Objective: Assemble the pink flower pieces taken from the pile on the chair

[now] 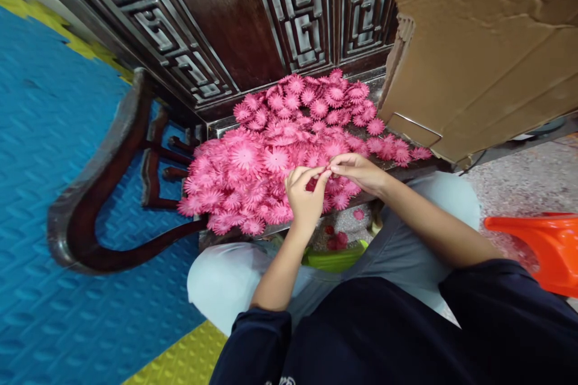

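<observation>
My left hand [305, 197] and my right hand [360, 173] meet over the front of a large heap of pink artificial flower heads [246, 156]. Thumb and fingers of both hands are pinched together, fingertips touching or nearly so. Whatever is between them is too small and hidden to make out; a trace of pink shows there. The flower heads have thin pointed petals and lie several layers deep, right under and beyond my hands. They spread on a dark wooden bench seat [275, 230].
A carved wooden backrest [253, 18] rises behind the heap, with a curved armrest [72, 222] at left. A cardboard box [478, 54] stands at right. An orange plastic item [546, 246] is at far right, and a green one [332, 258] lies below, between my knees. Blue matting [27, 192] covers the left floor.
</observation>
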`<state>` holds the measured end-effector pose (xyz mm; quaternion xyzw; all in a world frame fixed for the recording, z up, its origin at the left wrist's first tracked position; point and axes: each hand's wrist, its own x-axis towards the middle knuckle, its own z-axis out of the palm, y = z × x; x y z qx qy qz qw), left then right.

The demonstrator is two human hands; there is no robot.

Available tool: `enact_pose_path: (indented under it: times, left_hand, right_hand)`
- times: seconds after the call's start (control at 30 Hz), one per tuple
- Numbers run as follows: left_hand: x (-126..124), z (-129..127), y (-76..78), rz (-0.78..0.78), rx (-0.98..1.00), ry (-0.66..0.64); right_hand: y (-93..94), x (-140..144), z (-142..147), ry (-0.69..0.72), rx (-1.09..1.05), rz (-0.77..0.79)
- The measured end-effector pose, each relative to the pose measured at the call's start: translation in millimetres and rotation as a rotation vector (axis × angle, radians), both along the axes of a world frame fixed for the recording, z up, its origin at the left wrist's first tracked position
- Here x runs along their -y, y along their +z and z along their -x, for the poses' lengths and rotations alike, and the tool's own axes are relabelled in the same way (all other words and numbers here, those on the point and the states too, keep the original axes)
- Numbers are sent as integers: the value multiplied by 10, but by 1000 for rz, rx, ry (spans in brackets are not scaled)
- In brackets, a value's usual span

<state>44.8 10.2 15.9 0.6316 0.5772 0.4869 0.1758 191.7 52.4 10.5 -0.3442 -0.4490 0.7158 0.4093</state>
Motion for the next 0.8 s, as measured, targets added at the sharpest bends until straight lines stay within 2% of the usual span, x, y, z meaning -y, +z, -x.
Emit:
enact_pose_path:
  times: [0.2, 0.37, 0.57, 0.8]
  left_hand:
    - [4, 2, 20, -16, 84, -56]
    - [0, -10, 28, -29, 74, -63]
    - [11, -19, 21, -24, 80, 33]
    - [48, -38, 16, -37, -11, 40]
  right_hand:
    - [-2, -11, -16, 12, 9, -2]
    - [-2, -16, -17, 20, 10, -26]
    - [28, -6, -5, -14, 21, -45]
    - [19, -6, -5, -16, 5, -31]
